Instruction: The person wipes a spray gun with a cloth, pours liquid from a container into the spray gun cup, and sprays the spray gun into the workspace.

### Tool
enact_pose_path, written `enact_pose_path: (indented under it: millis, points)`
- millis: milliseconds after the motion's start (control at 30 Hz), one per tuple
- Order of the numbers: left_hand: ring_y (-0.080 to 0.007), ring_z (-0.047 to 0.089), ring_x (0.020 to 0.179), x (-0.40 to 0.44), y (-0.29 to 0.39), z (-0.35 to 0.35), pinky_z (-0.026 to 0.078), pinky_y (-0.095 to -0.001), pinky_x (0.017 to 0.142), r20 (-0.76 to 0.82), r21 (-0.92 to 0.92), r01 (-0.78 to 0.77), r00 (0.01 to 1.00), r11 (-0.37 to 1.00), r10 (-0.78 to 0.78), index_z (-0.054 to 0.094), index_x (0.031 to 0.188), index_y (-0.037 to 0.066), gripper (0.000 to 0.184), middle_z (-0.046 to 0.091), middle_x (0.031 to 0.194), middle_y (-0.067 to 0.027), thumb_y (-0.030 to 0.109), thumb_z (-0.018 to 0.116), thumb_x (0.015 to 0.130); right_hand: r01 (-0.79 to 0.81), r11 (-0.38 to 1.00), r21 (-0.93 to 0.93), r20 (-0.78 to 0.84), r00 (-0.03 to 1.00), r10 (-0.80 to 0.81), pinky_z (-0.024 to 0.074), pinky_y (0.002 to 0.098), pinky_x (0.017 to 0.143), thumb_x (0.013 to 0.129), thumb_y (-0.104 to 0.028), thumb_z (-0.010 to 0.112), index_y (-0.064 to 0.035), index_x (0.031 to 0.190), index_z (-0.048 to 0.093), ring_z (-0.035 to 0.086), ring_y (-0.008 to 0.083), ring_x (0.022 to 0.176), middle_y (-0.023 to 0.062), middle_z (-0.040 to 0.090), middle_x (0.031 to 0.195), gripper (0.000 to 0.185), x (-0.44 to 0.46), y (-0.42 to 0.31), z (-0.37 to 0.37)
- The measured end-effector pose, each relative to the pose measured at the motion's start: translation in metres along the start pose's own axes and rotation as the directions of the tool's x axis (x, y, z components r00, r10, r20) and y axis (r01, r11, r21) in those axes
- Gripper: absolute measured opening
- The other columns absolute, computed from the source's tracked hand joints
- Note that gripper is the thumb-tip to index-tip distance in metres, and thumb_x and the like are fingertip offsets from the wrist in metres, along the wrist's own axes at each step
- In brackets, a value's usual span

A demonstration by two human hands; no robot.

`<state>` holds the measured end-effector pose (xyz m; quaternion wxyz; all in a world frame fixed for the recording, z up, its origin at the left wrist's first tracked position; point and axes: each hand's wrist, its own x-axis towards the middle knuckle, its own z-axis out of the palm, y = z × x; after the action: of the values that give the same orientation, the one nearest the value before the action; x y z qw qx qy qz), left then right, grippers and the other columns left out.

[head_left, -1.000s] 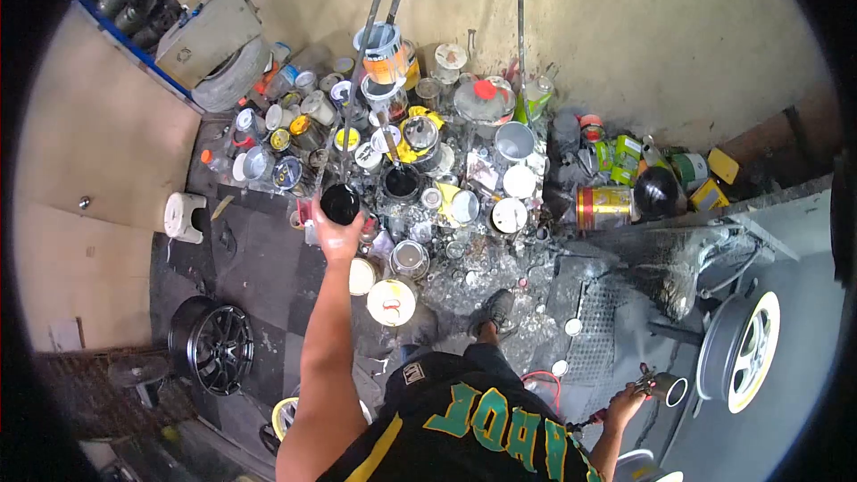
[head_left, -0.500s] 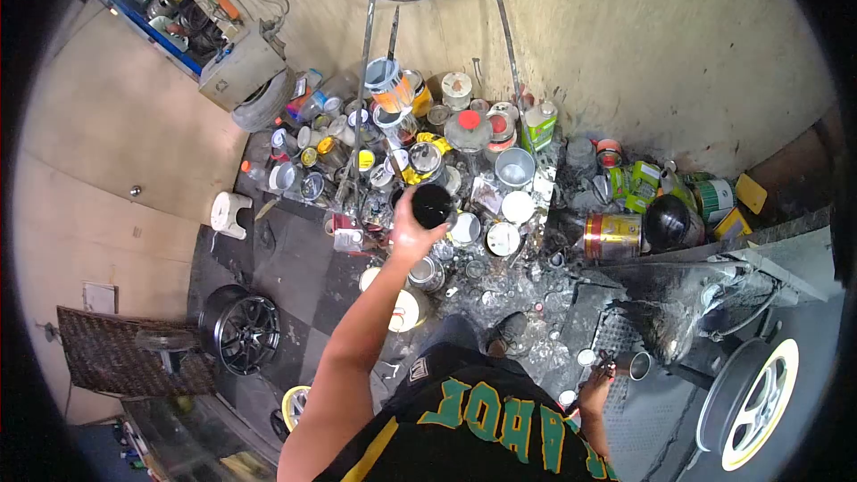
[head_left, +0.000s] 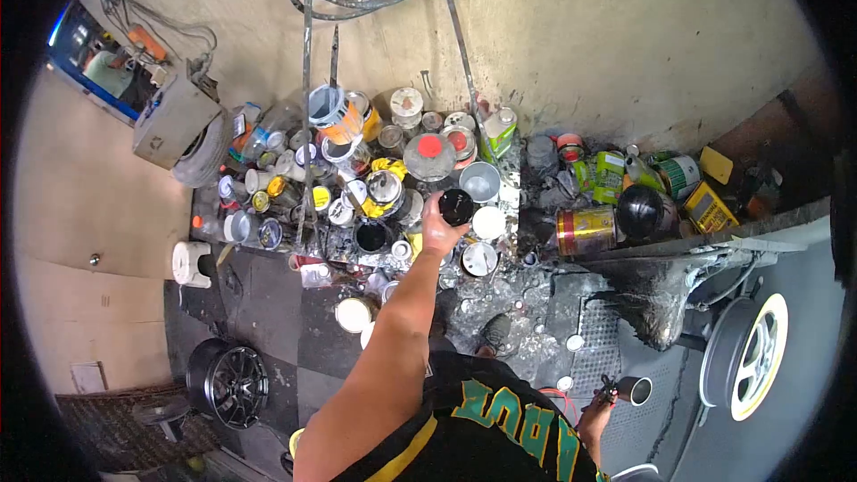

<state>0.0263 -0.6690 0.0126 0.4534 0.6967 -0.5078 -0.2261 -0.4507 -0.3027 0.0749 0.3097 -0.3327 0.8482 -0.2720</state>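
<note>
My left hand point(head_left: 439, 230) is wrapped round a cup point(head_left: 456, 206) with a black inside, held above the crowded bench. Right beside this cup are an open silver metal can point(head_left: 479, 181) and a round white lid point(head_left: 488, 223). Another open container, black inside point(head_left: 372, 235), stands to the left among the paint cans. Low on the right, my right hand point(head_left: 594, 412) is closed on what looks like a spray gun point(head_left: 609, 387) with an open metal cup point(head_left: 636, 390). Its fingers are partly hidden.
Jars, bottles and tins point(head_left: 384, 187) crowd the bench against the wall. A coiled hose point(head_left: 357, 4) hangs above. To the right are a black ball-like object point(head_left: 646, 210) and a mounted wheel point(head_left: 759, 357). A black wheel point(head_left: 239, 382) and a white stool point(head_left: 191, 263) stand on the left.
My left hand has carried the cup rightward across the bench, uncovering the black-insided container. The whole view has shifted, with the scene sliding left. My right hand still grips the spray gun.
</note>
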Motion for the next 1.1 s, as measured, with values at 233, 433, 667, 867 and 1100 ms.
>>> enact_pose_path:
  millis: [233,433,667,867,1100]
  points:
    - [-0.039,0.045,0.125,0.026,-0.012,0.004,0.038,-0.0441,0.107,0.183,0.056,-0.005,0.983,0.998,-0.006,0.036,0.136,0.005,0.103,0.047,0.131,-0.0211,0.021,0.093,0.052,-0.032,0.984,0.178,-0.031,0.999,0.038,0.0429,0.0319,0.045,0.098,-0.014,0.043,0.0021,0.109,0.051,0.054,0.0158,0.052,0.012,0.058,0.088,0.021,-0.036,-0.033,0.057]
    - [-0.0412,0.045,0.125,0.03,-0.006,-0.019,0.041,-0.047,0.103,0.205,0.268,-0.102,0.978,0.958,0.047,0.035,0.139,0.005,0.096,0.043,0.136,-0.0228,0.033,0.087,0.064,0.123,0.991,0.059,0.104,0.986,-0.129,0.0414,0.0327,0.046,0.097,-0.012,0.041,0.003,0.103,0.057,0.054,0.0158,0.053,0.0106,0.057,0.078,0.023,-0.031,-0.08,0.101]
    - [-0.0231,0.057,0.078,-0.029,-0.072,-0.132,0.05,-0.0339,0.074,-0.293,-0.249,-0.08,0.956,0.965,0.004,0.055,0.096,0.005,0.026,0.053,0.094,-0.0084,0.004,0.073,0.078,0.11,0.994,-0.008,0.165,0.981,-0.107,0.0504,0.0396,0.062,0.094,-0.013,0.047,0.0034,0.117,0.053,0.064,0.0292,0.074,0.0182,0.063,0.102,0.029,-0.012,-0.1,0.112]
    - [-0.0369,0.055,0.102,-0.054,-0.191,-0.245,0.046,-0.0458,0.091,-0.694,0.042,0.726,0.515,0.686,-0.502,0.049,0.119,0.007,0.054,0.052,0.114,-0.0198,0.018,0.075,0.073,0.399,0.719,-0.57,0.205,0.916,-0.346,0.0443,0.0445,0.094,0.09,-0.011,0.059,0.0038,0.131,0.042,0.054,0.0402,0.111,0.0255,0.057,0.12,0.046,0.085,0.058,0.128]
    - [-0.0452,0.045,0.125,-0.042,-0.236,-0.252,0.041,-0.0478,0.104,-0.234,0.419,0.517,0.856,0.747,-0.462,0.052,0.134,0.015,0.067,0.042,0.139,-0.0276,0.035,0.076,0.075,0.41,0.855,-0.318,0.226,0.909,-0.352,0.0452,0.0433,0.076,0.094,-0.017,0.05,-0.001,0.137,0.034,0.054,0.0355,0.092,0.0217,0.052,0.118,0.048,0.069,-0.002,0.122]
